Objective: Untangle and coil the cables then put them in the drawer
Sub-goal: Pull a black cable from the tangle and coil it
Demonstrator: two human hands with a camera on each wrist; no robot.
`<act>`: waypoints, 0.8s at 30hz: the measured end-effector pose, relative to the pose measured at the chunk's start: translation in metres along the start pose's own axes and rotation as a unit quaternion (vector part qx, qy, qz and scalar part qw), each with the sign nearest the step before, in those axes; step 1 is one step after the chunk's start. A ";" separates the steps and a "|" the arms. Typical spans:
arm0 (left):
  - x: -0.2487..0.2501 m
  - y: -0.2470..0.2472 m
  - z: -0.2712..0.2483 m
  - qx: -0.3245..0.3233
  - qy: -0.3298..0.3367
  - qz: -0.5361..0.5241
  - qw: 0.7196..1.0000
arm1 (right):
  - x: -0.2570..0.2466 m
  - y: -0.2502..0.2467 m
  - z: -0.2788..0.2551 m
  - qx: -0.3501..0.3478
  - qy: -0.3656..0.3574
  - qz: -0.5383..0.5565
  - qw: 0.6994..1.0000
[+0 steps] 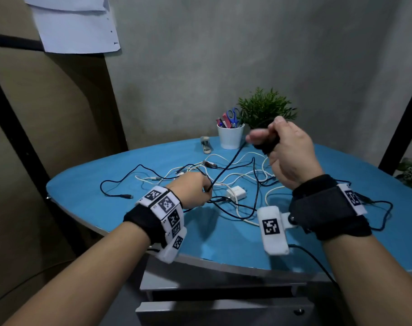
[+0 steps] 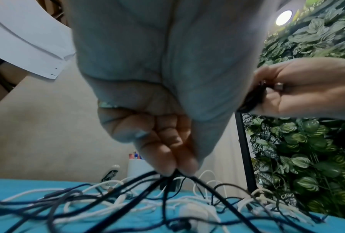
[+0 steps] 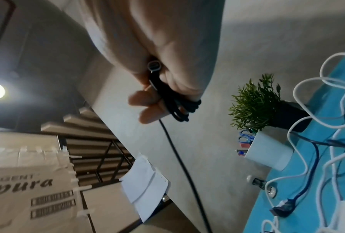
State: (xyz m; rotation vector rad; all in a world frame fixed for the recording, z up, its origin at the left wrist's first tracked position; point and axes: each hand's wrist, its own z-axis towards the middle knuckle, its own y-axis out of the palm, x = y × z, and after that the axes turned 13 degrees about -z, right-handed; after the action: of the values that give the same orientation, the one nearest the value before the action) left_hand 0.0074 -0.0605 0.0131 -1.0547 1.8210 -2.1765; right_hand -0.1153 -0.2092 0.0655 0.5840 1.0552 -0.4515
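A tangle of black, dark blue and white cables (image 1: 235,182) lies on the blue table (image 1: 106,212), with a white charger plug (image 1: 236,192) in its middle. My right hand (image 1: 287,149) is raised above the table and grips a small coil of black cable (image 1: 268,145) (image 3: 177,104), its plug end (image 3: 154,66) showing by the thumb. From the coil a taut black strand (image 1: 226,168) (image 3: 179,157) runs down to my left hand (image 1: 195,194), which pinches it just above the tangle with fingertips (image 2: 167,167) pressed together. A grey drawer (image 1: 224,311) shows under the table's front edge.
At the back of the table stand a white cup (image 1: 230,136) holding scissors and pens, a small potted plant (image 1: 266,109) and a stapler (image 1: 206,144). A black cable (image 1: 384,215) trails off the right wrist band. Papers (image 1: 78,24) hang on the wall at the left.
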 end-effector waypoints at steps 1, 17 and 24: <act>-0.001 0.001 -0.002 -0.002 0.000 -0.011 1.000 | -0.003 -0.001 0.001 0.006 0.000 0.041 0.999; 0.019 -0.056 0.019 0.230 0.070 -0.355 0.903 | 0.033 -0.001 -0.004 -0.007 0.049 -0.221 0.974; 0.005 -0.051 -0.003 0.232 0.008 -0.281 0.931 | 0.034 0.009 -0.013 -0.039 0.085 -0.145 0.985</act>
State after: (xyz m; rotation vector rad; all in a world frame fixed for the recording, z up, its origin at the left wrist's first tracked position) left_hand 0.0191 -0.0464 0.0605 -1.5616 0.9726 -2.7250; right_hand -0.1035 -0.1963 0.0321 0.4058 1.3226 -0.6194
